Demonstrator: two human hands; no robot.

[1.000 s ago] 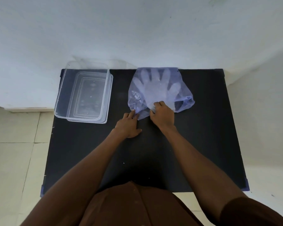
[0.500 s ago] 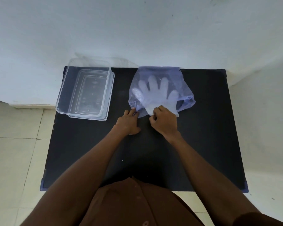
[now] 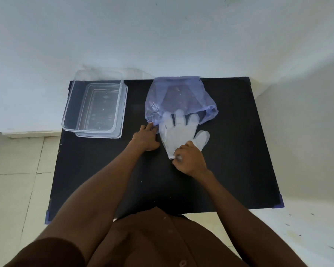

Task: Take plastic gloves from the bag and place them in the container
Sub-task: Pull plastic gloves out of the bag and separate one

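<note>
- Gloves (image 3: 178,134): a clear plastic pair lies flat on the black table (image 3: 239,151), cuff toward 6 o'clock, fingertips at 12 o'clock partly under the bag's open edge
- Right hand (image 3: 189,160) pinches the cuff of the gloves between thumb and fingers
- Left hand (image 3: 146,139), at 9 o'clock of the gloves, grips the near left edge of the bluish bag (image 3: 179,99), pinning it to the table
- Clear container (image 3: 94,105) sits at 10 o'clock of the hands, well apart from the bag, holding no gloves
</note>
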